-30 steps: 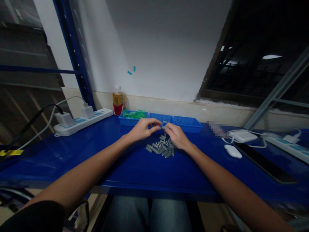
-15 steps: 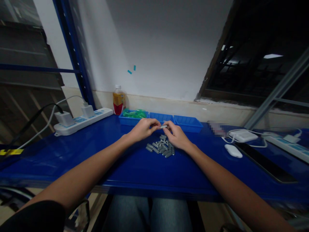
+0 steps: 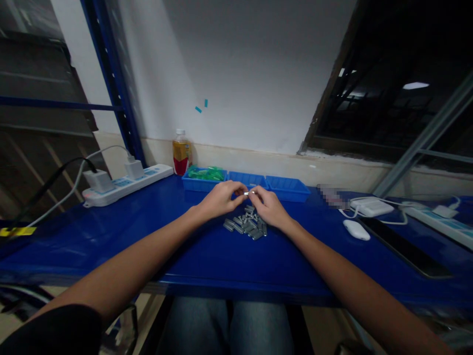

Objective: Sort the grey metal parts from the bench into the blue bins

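My left hand [image 3: 223, 198] and my right hand [image 3: 269, 204] meet above the desk, thumbs and fingertips pinched from either side on a small, shiny metal piece [image 3: 247, 194]. Whether it is one part or two joined end to end, I cannot tell; the fingertips cover much of it. Just below the hands lies a loose pile of grey metal cylinders [image 3: 254, 231] with several smaller screw-like pieces [image 3: 242, 218] among them. Behind the hands stands a row of blue bins; the left bin [image 3: 199, 185] holds green plastic bags [image 3: 209, 174].
A drink bottle [image 3: 181, 154] stands by the wall, beside a white power strip [image 3: 129, 185] with plugs and cables. On the right lie a white earbud case [image 3: 356, 230], a black phone [image 3: 404, 246], a white charger [image 3: 372, 207] and another power strip [image 3: 443, 224].
The metal piece between the fingertips has shifted slightly and shows a brighter glint, with the hands a little differently placed around it. The pile below looks unchanged.
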`<state>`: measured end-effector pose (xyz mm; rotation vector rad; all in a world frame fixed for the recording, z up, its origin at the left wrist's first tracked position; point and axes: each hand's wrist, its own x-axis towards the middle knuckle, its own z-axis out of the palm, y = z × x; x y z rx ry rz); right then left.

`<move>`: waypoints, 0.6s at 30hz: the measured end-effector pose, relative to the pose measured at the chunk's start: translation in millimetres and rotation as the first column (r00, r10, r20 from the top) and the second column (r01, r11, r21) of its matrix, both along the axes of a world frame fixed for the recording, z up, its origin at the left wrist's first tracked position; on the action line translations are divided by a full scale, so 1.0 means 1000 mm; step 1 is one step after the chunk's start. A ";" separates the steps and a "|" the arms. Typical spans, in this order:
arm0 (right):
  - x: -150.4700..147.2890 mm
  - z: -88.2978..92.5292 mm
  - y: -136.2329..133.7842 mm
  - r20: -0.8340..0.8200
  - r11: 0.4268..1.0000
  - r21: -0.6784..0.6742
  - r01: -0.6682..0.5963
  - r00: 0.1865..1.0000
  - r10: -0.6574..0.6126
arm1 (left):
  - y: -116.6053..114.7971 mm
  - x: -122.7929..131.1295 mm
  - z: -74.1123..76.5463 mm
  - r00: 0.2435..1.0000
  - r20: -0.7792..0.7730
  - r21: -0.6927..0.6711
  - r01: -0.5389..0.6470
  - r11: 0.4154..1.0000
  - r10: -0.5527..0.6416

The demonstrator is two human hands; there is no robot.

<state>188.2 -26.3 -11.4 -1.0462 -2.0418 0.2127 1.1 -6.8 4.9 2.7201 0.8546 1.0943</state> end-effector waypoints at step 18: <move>0.050 -0.012 0.045 0.087 0.845 0.287 0.451 0.867 -0.491 | 0.020 0.005 -0.029 0.956 -0.278 -0.090 0.071 0.993 -0.094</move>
